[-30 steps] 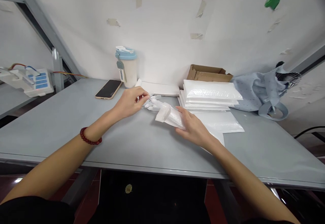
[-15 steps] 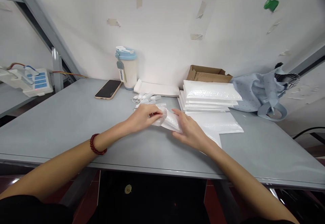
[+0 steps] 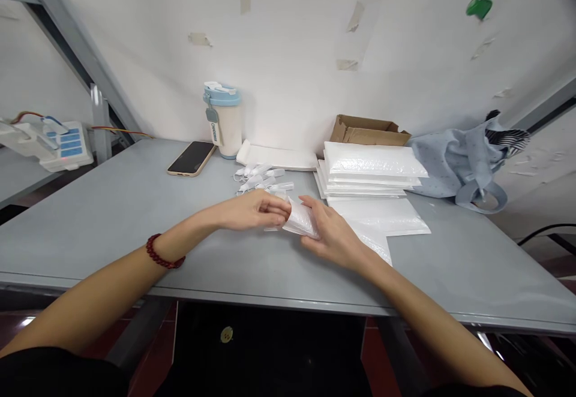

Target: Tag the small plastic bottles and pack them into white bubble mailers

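A white bubble mailer (image 3: 301, 220) is held above the grey table (image 3: 216, 259), its right end gripped between the thumb and fingers of my right hand (image 3: 330, 232). My left hand (image 3: 256, 210) is at the left end of this mailer, fingers curled together around its edge. What lies inside those fingers is hidden. Just behind my left hand lies a small pile of clear and white plastic pieces (image 3: 258, 178). To the right of my right hand, a stack of white bubble mailers (image 3: 373, 160) stands, with more mailers (image 3: 387, 217) lying flat in front of it.
At the back left are a phone (image 3: 192, 158) and a cream tumbler (image 3: 229, 124) with a blue lid. Behind the pile lies a flat white package (image 3: 279, 157). An open cardboard box (image 3: 371, 132) and a light blue cloth bag (image 3: 450, 160) are at the back right.
My left hand has turned over and moved slightly left and down, its pinch now a curl of fingers. My right hand and the mailer have shifted slightly left.
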A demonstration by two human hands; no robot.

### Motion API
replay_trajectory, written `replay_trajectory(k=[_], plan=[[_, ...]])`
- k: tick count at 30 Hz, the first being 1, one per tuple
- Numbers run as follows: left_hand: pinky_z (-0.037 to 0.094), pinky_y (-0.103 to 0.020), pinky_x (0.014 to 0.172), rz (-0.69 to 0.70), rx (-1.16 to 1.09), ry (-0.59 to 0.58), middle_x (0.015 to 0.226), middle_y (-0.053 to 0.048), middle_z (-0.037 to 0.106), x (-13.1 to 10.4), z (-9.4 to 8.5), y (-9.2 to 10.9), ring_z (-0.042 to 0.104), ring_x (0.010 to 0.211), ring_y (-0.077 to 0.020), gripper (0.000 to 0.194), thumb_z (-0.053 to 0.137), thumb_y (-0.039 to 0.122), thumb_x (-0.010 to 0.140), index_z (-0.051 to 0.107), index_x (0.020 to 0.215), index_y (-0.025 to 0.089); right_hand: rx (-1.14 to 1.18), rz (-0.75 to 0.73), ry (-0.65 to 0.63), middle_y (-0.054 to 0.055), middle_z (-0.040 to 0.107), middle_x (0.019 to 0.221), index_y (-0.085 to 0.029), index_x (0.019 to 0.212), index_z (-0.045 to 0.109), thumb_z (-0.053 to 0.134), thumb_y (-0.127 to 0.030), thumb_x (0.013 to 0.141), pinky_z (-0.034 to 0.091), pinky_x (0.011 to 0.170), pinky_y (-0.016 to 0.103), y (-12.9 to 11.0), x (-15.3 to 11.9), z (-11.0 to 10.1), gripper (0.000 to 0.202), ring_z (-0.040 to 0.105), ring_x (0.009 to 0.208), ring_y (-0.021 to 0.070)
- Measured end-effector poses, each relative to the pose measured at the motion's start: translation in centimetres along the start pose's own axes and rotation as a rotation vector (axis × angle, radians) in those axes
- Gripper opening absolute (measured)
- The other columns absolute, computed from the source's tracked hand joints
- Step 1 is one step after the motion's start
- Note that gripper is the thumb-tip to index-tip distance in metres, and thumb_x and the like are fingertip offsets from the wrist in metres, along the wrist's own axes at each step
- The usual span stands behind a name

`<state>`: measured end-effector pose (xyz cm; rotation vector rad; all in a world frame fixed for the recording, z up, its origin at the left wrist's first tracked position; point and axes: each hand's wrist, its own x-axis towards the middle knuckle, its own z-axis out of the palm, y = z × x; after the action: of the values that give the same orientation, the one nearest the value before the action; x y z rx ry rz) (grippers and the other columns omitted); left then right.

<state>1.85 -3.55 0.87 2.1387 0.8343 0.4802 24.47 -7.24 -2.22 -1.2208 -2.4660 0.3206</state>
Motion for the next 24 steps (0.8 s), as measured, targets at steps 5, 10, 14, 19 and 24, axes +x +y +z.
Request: replay_trajectory(k=[5,10,14,19,24], plan=[[0.044,-0.026,0.064,-0.166,0.286,0.365,0.081,-0.006,0.072,0.3,-2.6,-2.7,0.062,0.072,-0.0172,0.028,0.052,0.035,0.085,0.071,0.094,0.016,0.0,0.093,0.009,0.021,0.049,0.139,-0.012,0.138,0.028,0.05,-0.027,0.075,0.047,0.091,0.051,0.8,0.1,-0.6,0.069,0.054,0.117,0.0357],[0.044,-0.029,0.07,-0.116,0.513,0.3,0.087,-0.006,0.069,0.9,-2.8,-6.1,0.06,0.08,-0.02,0.029,0.056,0.038,0.082,0.07,0.093,0.016,-0.004,0.126,0.026,0.021,0.05,0.137,-0.014,0.138,0.027,0.05,-0.027,0.075,0.048,0.09,0.053,1.3,0.2,-0.9,0.069,0.053,0.118,0.0367],[0.043,-0.032,0.075,-0.086,0.606,0.232,0.09,-0.008,0.066,1.1,-1.9,-6.9,0.058,0.088,-0.0231,0.025,0.053,0.035,0.084,0.068,0.09,0.016,-0.005,0.11,0.033,0.021,0.053,0.133,-0.015,0.138,0.028,0.05,-0.027,0.075,0.047,0.092,0.053,1.3,0.1,-0.9,0.068,0.054,0.119,0.0368],[0.042,-0.033,0.077,-0.055,0.609,0.161,0.089,-0.007,0.065,1.2,-1.3,-6.4,0.057,0.087,-0.0224,0.024,0.049,0.032,0.086,0.068,0.084,0.017,0.0,0.099,0.033,0.02,0.051,0.136,-0.016,0.139,0.028,0.05,-0.026,0.076,0.046,0.093,0.054,1.3,0.1,-0.9,0.067,0.053,0.121,0.0362],[0.041,-0.03,0.073,-0.036,0.523,0.2,0.086,-0.006,0.065,0.5,-3.2,-5.0,0.056,0.082,-0.0197,0.025,0.05,0.035,0.086,0.067,0.085,0.017,-0.002,0.137,0.01,0.02,0.05,0.136,-0.017,0.14,0.026,0.05,-0.027,0.076,0.047,0.09,0.054,1.3,0.0,-1.0,0.069,0.053,0.12,0.0372]])
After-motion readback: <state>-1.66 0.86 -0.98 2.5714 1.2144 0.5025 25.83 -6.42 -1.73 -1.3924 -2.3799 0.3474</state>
